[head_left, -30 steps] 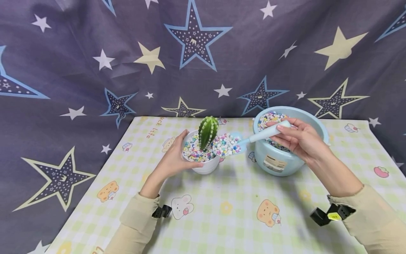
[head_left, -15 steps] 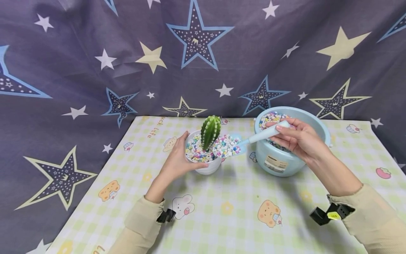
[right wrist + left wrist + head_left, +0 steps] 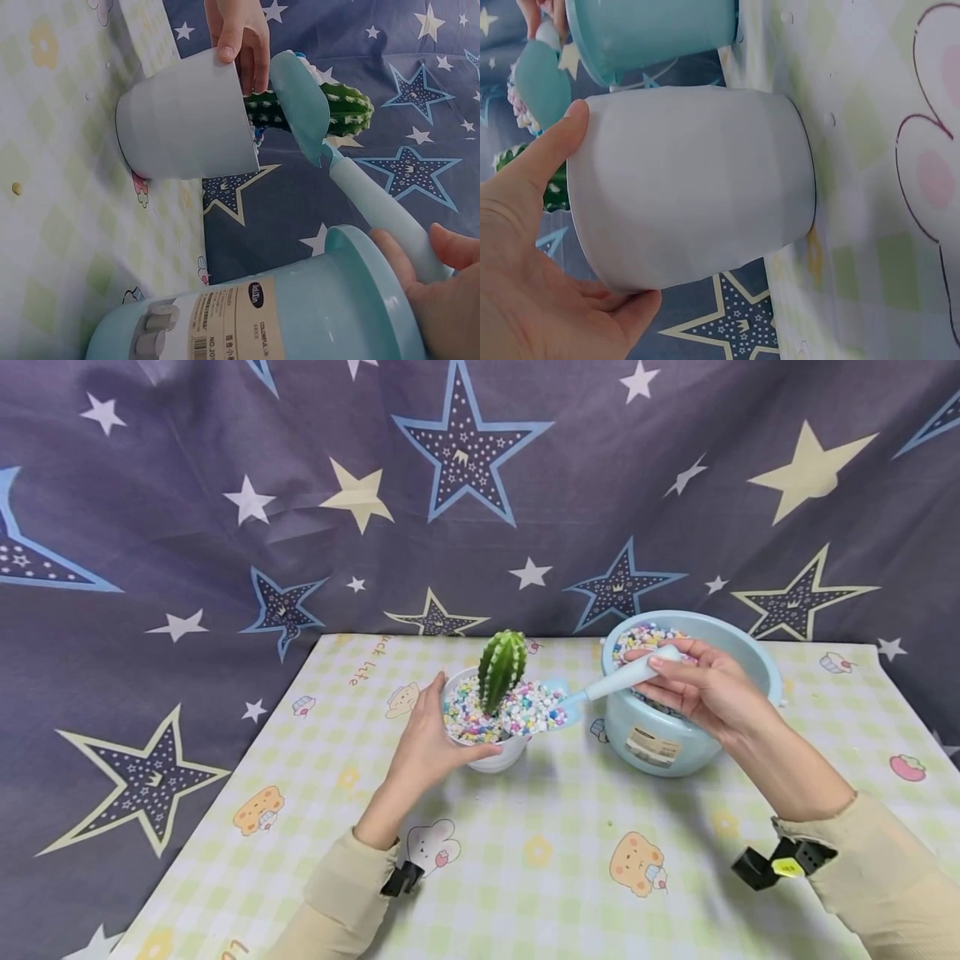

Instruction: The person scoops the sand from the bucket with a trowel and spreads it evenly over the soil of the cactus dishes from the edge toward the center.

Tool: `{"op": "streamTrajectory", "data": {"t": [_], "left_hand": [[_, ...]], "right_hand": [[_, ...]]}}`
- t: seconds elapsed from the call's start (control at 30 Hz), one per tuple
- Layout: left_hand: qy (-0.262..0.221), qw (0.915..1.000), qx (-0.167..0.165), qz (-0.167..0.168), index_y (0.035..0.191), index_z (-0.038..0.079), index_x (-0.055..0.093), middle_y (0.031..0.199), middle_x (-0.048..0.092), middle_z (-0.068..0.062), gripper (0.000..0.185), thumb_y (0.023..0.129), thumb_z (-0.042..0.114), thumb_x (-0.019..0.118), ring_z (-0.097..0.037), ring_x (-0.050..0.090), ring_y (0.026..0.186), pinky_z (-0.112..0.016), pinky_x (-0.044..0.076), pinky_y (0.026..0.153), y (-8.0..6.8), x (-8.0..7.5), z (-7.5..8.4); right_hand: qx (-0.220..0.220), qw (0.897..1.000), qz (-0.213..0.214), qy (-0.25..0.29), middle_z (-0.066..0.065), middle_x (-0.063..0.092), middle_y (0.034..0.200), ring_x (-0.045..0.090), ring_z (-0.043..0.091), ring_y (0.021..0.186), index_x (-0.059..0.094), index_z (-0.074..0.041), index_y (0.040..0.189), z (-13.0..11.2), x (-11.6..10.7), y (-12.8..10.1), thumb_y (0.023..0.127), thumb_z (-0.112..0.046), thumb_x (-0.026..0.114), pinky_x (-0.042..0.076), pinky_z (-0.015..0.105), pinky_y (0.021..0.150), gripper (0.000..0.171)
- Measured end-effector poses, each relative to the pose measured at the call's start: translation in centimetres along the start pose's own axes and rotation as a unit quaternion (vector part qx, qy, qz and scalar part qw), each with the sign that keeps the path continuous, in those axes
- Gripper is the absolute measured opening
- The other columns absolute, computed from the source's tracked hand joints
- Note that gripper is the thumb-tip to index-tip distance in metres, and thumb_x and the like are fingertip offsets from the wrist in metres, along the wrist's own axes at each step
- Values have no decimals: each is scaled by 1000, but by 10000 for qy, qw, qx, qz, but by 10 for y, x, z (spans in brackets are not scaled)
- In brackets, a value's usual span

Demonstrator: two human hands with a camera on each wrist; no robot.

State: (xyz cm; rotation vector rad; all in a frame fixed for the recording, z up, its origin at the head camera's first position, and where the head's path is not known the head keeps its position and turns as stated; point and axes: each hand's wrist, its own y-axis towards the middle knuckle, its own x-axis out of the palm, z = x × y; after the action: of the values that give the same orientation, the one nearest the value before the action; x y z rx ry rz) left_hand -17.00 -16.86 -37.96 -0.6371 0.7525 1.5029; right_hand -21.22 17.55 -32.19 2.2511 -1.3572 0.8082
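Observation:
My left hand [image 3: 427, 743] grips the rim of a white flowerpot [image 3: 495, 762], thumb on the near side. Colourful small pellets fill this pot around an upright green cactus [image 3: 501, 672]. In the left wrist view the pot [image 3: 694, 187] looks slightly tilted, its base at the tabletop. My right hand [image 3: 712, 685] pinches the handle of a light blue hand trowel [image 3: 618, 679] between thumb and fingers. The trowel's blade, heaped with pellets [image 3: 531, 708], overlaps the pot's right rim beside the cactus. From the right wrist view, the blade's underside [image 3: 300, 105] shows above the pot opening.
A larger light blue bucket [image 3: 622, 739] with a paper label stands on the right under my right hand, holding more pellets [image 3: 648, 639]. The table has a green checked cloth [image 3: 540, 910]. A dark star-patterned curtain [image 3: 480, 560] hangs right behind it.
My left hand has shifted the flowerpot and cactus slightly right, closer under the trowel blade. The right hand and the loaded trowel have hardly moved.

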Motion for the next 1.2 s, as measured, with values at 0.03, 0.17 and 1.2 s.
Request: {"op": "streamTrajectory", "data": {"t": [0.03,0.17,1.2], "left_hand": [[26,10000,-2,26,160,8,10,160,28,-20,133,64,55,89,-39,34,146,-54,37,118,-1,1,0],[83,9999,-32,116,160,8,11,160,29,-20,133,64,56,89,-39,36,144,-54,39,116,-3,3,3],[204,9994,-144,219,160,8,14,159,29,-18,132,63,57,89,-39,37,143,-53,42,114,-5,7,4]], "right_hand": [[-5,10000,10,-18,22,75,107,73,30,103,45,1,111,0,1,0,99,11,46,60,41,88,16],[-23,10000,27,-86,22,75,106,74,29,103,44,2,111,1,2,1,99,10,47,60,40,88,15],[-22,9984,250,-507,16,77,104,75,24,97,58,1,108,3,17,7,98,6,52,61,35,84,12]]}}
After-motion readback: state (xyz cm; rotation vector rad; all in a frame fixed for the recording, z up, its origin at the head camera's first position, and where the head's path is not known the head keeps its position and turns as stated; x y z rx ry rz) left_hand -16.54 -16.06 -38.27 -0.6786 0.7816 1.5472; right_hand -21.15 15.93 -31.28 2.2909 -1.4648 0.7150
